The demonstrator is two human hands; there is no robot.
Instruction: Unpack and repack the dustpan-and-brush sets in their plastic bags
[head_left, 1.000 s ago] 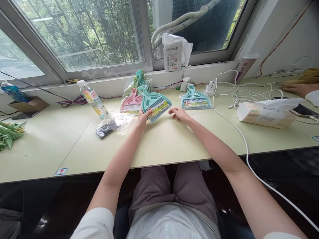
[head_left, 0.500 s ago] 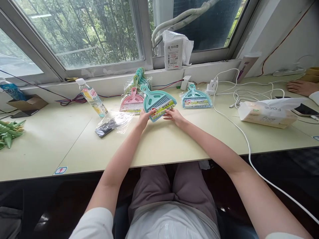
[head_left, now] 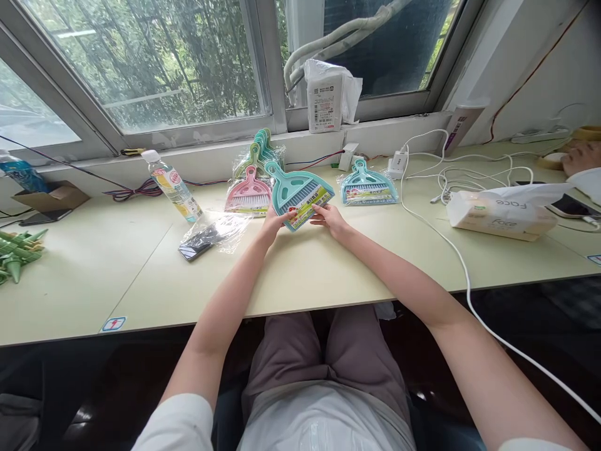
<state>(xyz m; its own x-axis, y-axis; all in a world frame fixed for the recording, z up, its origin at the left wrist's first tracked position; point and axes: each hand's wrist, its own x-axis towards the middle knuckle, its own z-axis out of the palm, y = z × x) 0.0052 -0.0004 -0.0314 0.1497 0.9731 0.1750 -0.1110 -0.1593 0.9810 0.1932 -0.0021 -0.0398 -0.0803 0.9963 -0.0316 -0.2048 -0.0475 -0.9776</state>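
Observation:
Between my two hands is a teal dustpan and brush set, tilted, with a yellow-green label along its lower edge. My left hand grips its lower left corner, the thumb lying over the label. At the lower right edge, my right hand holds it with its fingers pressed to the label side. Just behind on the left lies a pink dustpan set, beside a stack of green and teal dustpans in clear plastic. Another teal dustpan set in plastic rests to the right.
A bottle leans at left, near a phone partly under clear plastic film. On the right are a tissue pack, white cables and another person's hand. A wrapped box stands on the sill.
The held dustpan set has tilted slightly more, its right end rising a little. At far right the other person's hand has shifted and turned.

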